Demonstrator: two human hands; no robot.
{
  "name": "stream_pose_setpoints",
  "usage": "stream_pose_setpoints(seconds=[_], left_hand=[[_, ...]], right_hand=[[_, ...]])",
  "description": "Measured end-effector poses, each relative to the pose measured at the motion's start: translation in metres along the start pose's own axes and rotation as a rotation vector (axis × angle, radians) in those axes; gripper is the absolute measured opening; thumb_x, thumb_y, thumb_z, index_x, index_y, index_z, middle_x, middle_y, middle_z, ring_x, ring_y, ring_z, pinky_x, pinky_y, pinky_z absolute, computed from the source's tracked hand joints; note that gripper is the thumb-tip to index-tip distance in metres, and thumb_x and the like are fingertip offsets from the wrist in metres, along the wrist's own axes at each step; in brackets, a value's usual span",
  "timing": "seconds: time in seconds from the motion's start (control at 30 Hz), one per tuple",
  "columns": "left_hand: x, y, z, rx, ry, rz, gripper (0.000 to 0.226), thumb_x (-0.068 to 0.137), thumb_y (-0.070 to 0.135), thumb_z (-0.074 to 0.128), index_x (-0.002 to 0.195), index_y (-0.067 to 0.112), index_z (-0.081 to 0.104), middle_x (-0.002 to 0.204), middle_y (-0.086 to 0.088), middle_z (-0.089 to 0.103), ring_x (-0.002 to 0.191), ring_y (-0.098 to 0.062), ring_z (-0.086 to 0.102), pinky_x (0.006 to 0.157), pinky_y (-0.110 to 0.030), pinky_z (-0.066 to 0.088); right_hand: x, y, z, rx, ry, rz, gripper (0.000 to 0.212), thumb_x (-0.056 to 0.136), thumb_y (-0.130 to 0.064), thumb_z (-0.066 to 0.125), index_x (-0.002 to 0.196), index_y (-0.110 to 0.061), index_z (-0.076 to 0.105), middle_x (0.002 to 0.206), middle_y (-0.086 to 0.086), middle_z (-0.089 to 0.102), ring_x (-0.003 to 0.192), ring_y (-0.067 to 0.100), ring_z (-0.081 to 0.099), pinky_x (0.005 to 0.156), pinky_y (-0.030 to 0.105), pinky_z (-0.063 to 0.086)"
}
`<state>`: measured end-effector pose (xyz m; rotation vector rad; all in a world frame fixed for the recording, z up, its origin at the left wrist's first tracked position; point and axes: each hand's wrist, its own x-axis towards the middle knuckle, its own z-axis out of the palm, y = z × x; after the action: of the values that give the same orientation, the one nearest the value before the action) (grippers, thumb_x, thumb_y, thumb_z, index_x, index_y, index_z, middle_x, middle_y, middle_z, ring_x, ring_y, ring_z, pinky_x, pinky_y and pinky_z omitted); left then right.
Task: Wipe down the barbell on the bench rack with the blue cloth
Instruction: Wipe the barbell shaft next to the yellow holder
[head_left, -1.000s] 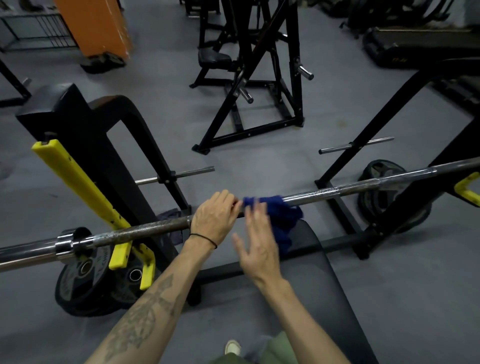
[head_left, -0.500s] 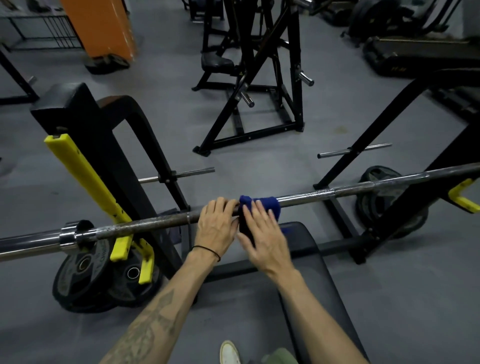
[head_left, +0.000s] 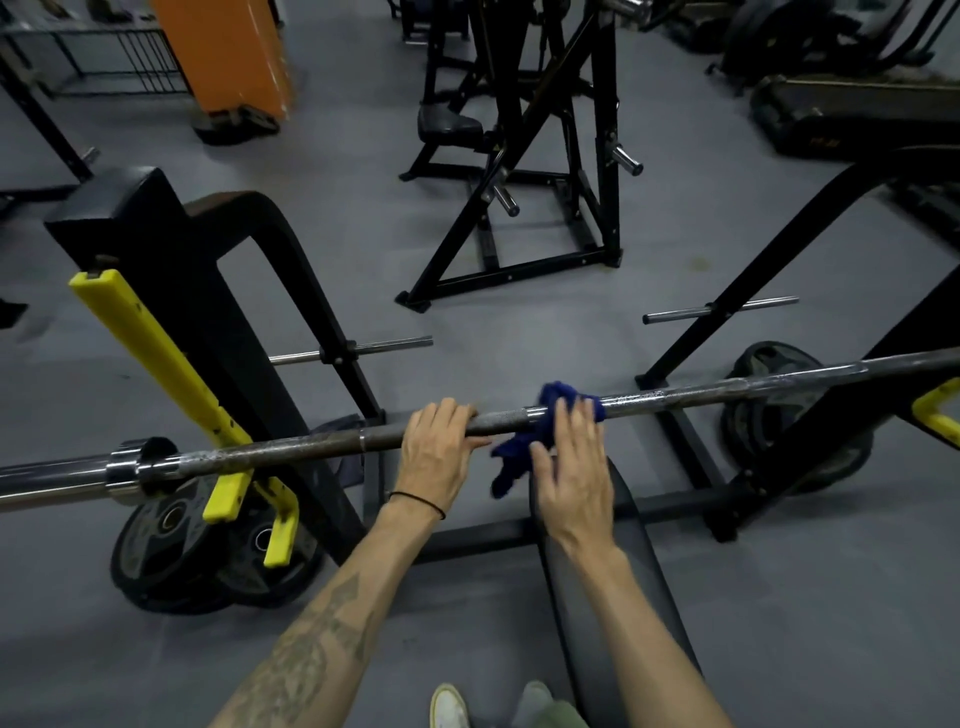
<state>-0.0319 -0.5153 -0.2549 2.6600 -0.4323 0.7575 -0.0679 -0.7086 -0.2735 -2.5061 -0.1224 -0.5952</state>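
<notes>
The barbell (head_left: 311, 449) lay across the yellow hooks (head_left: 228, 467) of the bench rack (head_left: 171, 291), above the head of the padded bench (head_left: 613, 587), with the left hand (head_left: 439, 457) curled over its knurled middle and the right hand (head_left: 571, 467) just beside it, fingers fairly straight, pressing the blue cloth (head_left: 530, 441) against the shaft. The bar looked heavy, stiff and apt to roll in its hooks, so steadying it at the knurling seemed sound, while the cloth was light and limp, draped over the bar with a tail hanging, and would handle best wrapped round the shaft. No brand, label or writing could be read on the bar, rack or the weight plates (head_left: 171, 551) on the floor.
</notes>
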Motion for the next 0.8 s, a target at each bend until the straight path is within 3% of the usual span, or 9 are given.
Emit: stream_pose_setpoints(seconds=[0.1, 0.23, 0.33, 0.47, 0.53, 0.6, 0.67, 0.73, 0.8], left_hand=[[-0.001, -0.003, 0.003, 0.031, 0.013, 0.068, 0.031, 0.092, 0.034, 0.055, 0.105, 0.008, 0.066, 0.088, -0.006, 0.061, 0.077, -0.025, 0.053, 0.075, -0.035, 0.038], [0.004, -0.013, 0.002, 0.032, -0.023, 0.145, 0.028, 0.087, 0.023, 0.051, 0.104, 0.008, 0.068, 0.087, -0.007, 0.064, 0.073, -0.029, 0.06, 0.072, -0.037, 0.04], [0.015, -0.017, -0.01, 0.01, -0.19, 0.164, 0.041, 0.092, 0.041, 0.046, 0.106, 0.01, 0.069, 0.088, -0.007, 0.068, 0.075, -0.029, 0.063, 0.07, -0.04, 0.048], [0.053, -0.009, -0.036, -0.169, -0.687, -0.23, 0.042, 0.099, 0.054, 0.046, 0.112, 0.025, 0.072, 0.092, -0.004, 0.072, 0.087, -0.026, 0.067, 0.081, -0.04, 0.054], [0.066, -0.006, -0.044, -0.251, -0.821, -0.365, 0.035, 0.1, 0.054, 0.049, 0.102, 0.029, 0.074, 0.081, 0.0, 0.071, 0.083, -0.023, 0.067, 0.081, -0.041, 0.055], [0.062, 0.0, -0.042, -0.184, -0.791, -0.343, 0.035, 0.101, 0.051, 0.045, 0.104, 0.031, 0.073, 0.087, 0.001, 0.073, 0.088, -0.023, 0.068, 0.084, -0.041, 0.054], [0.042, 0.01, -0.034, -0.009, -0.589, -0.239, 0.048, 0.103, 0.05, 0.031, 0.122, 0.028, 0.069, 0.104, -0.002, 0.072, 0.1, -0.026, 0.066, 0.089, -0.04, 0.049], [0.018, 0.023, -0.027, 0.077, -0.412, -0.174, 0.06, 0.098, 0.047, 0.021, 0.133, 0.021, 0.062, 0.108, -0.003, 0.067, 0.102, -0.028, 0.063, 0.095, -0.042, 0.043], [0.002, 0.031, -0.015, 0.117, -0.268, -0.169, 0.05, 0.099, 0.037, 0.033, 0.138, 0.016, 0.057, 0.113, -0.002, 0.063, 0.108, -0.024, 0.058, 0.109, -0.045, 0.037]], right_hand=[[-0.001, -0.037, 0.013, 0.138, -0.008, 0.136, 0.075, 0.108, -0.059, 0.026, 0.162, -0.007, 0.024, 0.172, 0.009, 0.013, 0.161, 0.023, 0.002, 0.128, 0.051, 0.016], [-0.012, -0.046, 0.015, 0.054, -0.25, -0.247, 0.075, 0.108, -0.059, 0.03, 0.163, -0.01, 0.024, 0.173, 0.008, 0.011, 0.16, 0.021, 0.006, 0.129, 0.042, 0.015], [0.001, 0.006, -0.003, -0.066, -0.155, -0.289, 0.07, 0.109, -0.056, 0.029, 0.16, -0.01, 0.034, 0.17, 0.009, 0.021, 0.158, 0.022, 0.017, 0.125, 0.046, 0.024], [0.003, 0.002, -0.013, 0.098, -0.052, 0.105, 0.077, 0.107, -0.062, 0.022, 0.163, -0.009, 0.025, 0.172, 0.007, 0.015, 0.16, 0.02, 0.005, 0.128, 0.05, 0.017], [0.0, -0.035, -0.004, 0.169, -0.17, 0.073, 0.08, 0.106, -0.066, 0.021, 0.164, -0.011, 0.019, 0.173, 0.005, 0.006, 0.16, 0.017, -0.004, 0.13, 0.044, 0.01], [-0.007, -0.043, 0.0, 0.118, -0.307, -0.124, 0.078, 0.107, -0.063, 0.024, 0.165, -0.013, 0.014, 0.174, 0.003, 0.001, 0.16, 0.015, -0.006, 0.13, 0.04, 0.006], [-0.001, -0.015, -0.005, 0.032, -0.262, -0.282, 0.072, 0.109, -0.057, 0.029, 0.164, -0.012, 0.022, 0.173, 0.006, 0.011, 0.16, 0.017, 0.003, 0.129, 0.043, 0.016], [0.007, 0.013, -0.014, 0.03, -0.121, -0.176, 0.068, 0.11, -0.054, 0.026, 0.162, -0.011, 0.027, 0.171, 0.006, 0.017, 0.16, 0.019, 0.01, 0.126, 0.048, 0.023], [0.01, 0.009, -0.016, 0.123, -0.084, 0.075, 0.068, 0.109, -0.055, 0.023, 0.163, -0.014, 0.02, 0.171, 0.003, 0.011, 0.16, 0.016, 0.001, 0.128, 0.05, 0.017]])
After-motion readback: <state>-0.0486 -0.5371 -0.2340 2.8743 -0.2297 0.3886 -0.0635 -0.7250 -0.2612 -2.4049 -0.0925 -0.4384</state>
